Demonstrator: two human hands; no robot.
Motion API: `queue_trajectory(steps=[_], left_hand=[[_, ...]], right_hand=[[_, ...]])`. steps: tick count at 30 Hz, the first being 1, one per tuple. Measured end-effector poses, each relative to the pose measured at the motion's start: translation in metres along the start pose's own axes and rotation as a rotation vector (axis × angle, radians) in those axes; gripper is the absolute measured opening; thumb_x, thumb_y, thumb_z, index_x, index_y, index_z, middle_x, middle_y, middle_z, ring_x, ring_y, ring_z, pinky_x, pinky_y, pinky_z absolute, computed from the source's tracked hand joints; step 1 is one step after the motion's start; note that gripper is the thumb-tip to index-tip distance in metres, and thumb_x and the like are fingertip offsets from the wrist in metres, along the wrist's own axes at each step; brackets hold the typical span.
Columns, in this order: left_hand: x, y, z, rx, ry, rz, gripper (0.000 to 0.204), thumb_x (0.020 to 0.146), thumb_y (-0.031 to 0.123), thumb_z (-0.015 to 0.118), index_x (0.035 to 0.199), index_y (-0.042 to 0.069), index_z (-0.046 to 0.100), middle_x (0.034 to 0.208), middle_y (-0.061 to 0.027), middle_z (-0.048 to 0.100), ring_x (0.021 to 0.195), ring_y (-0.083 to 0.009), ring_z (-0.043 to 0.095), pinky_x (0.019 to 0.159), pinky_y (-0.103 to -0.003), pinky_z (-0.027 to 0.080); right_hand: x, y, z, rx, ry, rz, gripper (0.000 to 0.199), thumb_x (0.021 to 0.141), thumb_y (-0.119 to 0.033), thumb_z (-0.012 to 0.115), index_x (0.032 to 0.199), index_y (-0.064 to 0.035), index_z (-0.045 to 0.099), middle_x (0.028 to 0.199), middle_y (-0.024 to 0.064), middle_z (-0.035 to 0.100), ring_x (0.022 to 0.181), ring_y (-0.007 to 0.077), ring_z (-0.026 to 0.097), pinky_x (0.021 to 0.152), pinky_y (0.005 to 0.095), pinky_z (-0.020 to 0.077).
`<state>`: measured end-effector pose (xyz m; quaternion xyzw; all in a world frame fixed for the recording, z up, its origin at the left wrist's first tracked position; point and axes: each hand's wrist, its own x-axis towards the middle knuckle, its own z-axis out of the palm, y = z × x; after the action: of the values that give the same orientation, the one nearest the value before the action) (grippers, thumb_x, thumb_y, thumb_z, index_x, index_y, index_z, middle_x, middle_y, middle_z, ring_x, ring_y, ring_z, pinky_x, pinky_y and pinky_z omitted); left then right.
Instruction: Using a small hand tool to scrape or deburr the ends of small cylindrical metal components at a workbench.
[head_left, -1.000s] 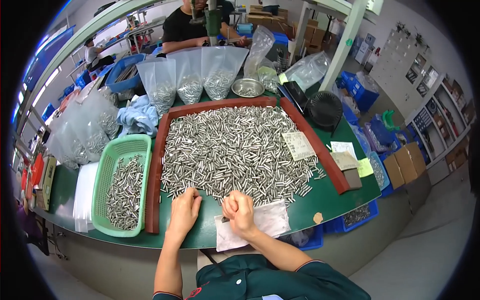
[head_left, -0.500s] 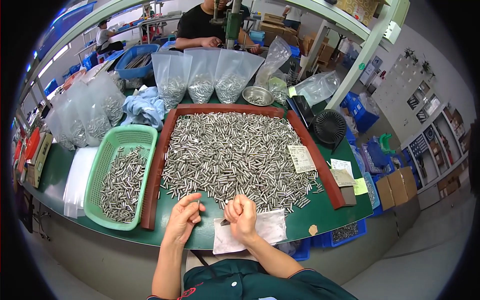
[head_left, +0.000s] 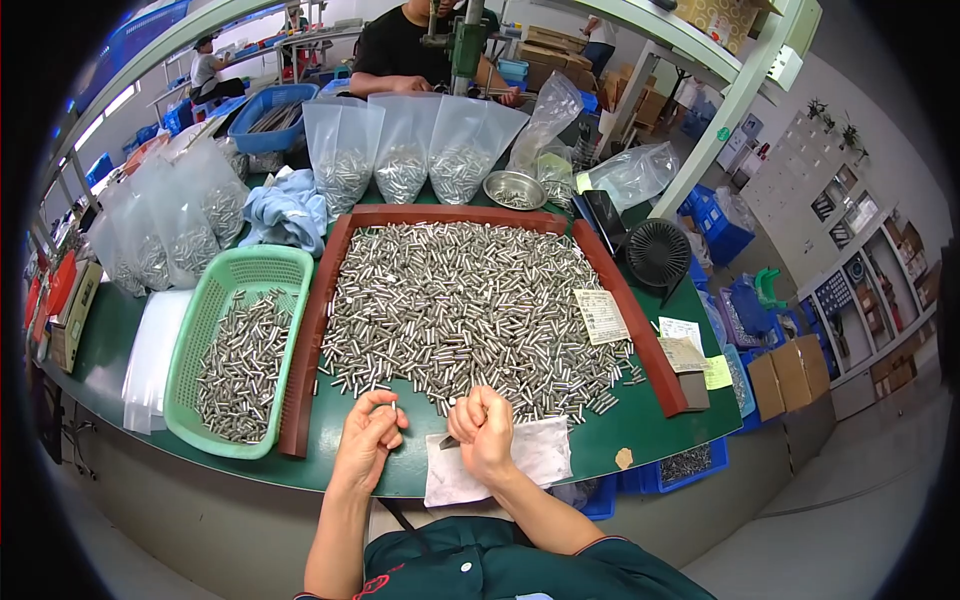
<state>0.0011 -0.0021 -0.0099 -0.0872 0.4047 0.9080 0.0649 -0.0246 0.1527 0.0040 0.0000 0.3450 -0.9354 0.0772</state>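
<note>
My left hand (head_left: pixel 368 440) is closed in a pinch just before the near edge of a wide heap of small metal pins (head_left: pixel 460 310). A small metal pin shows at its thumb and fingertips. Beside it, my right hand (head_left: pixel 484 436) is a fist over a white cloth (head_left: pixel 500 466). From its left side pokes the end of a dark metal piece (head_left: pixel 448 441); the fist hides the rest, so its kind is unclear. Left of the heap stands a green plastic basket (head_left: pixel 180 400) part filled with pins.
A red-brown frame (head_left: pixel 313 350) borders the heap on three sides. Clear bags of pins (head_left: pixel 401 170), a metal bowl (head_left: pixel 515 190) and a blue cloth (head_left: pixel 287 210) lie behind it. At the right are paper slips (head_left: pixel 601 317) and a black fan (head_left: pixel 657 253). A person (head_left: pixel 410 50) works opposite.
My left hand's fingers have curled in closer, index finger nearer the thumb. The right fist has stayed in place. The whole view has shifted very slightly.
</note>
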Motion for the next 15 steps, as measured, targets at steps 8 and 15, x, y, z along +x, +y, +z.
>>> queue_trajectory(steps=[8,15], left_hand=[[-0.0008,-0.0007,0.0048,0.126,0.001,0.029,0.015,0.081,0.0,0.05,0.094,0.006,0.046,0.067,-0.0075,0.054,0.047,-0.0038,0.032,0.045,-0.019,0.027],[-0.0033,-0.0018,0.0012,0.118,-0.036,0.016,0.015,0.08,-0.001,0.05,0.092,0.006,0.044,0.066,-0.0081,0.054,0.048,-0.0045,0.034,0.045,-0.019,0.027]], right_hand=[[0.0002,-0.0004,0.0001,0.01,0.005,0.003,0.033,0.086,-0.014,0.031,0.053,-0.0096,0.028,0.043,-0.0003,0.027,0.036,0.0079,0.018,0.035,0.0238,0.0156],[-0.0004,-0.0002,-0.0005,0.016,0.005,0.007,0.034,0.086,-0.014,0.031,0.053,-0.0095,0.028,0.043,-0.0002,0.027,0.036,0.0078,0.019,0.035,0.0234,0.0162]])
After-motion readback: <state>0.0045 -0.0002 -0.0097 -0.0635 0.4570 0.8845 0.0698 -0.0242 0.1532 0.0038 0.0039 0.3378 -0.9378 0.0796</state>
